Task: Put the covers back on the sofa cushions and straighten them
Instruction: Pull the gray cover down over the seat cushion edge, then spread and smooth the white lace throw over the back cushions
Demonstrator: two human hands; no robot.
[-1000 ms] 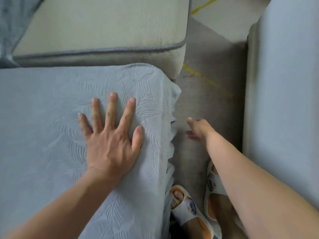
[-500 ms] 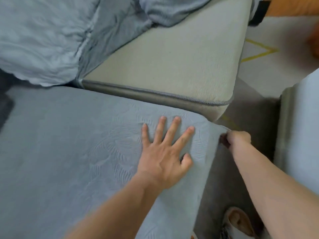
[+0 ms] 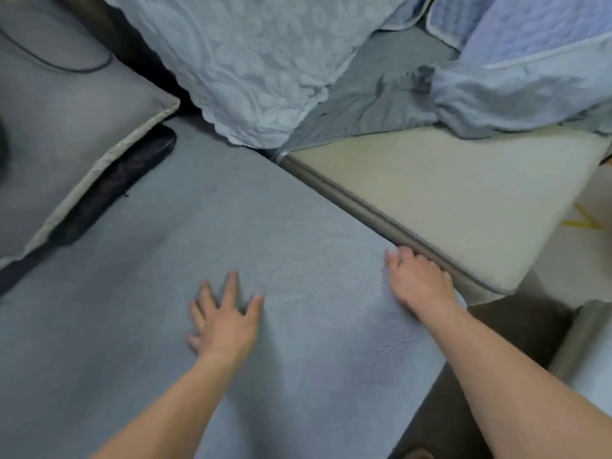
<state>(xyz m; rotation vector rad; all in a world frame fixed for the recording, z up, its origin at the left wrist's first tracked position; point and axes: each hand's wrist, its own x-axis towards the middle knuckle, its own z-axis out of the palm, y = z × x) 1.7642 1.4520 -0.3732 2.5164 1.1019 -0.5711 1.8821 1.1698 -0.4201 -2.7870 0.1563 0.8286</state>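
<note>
Smoothing step: your left hand (image 3: 225, 323) flat on cover (image 3: 298, 376); right hand (image 3: 419, 281) curled, tucking edge. Next: bare cushion (image 3: 447, 207).

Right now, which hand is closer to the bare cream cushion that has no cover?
Right. The right hand sits at the covered cushion's edge, against the bare cream cushion's side. The left hand lies flat farther in on the blue cover.
</note>
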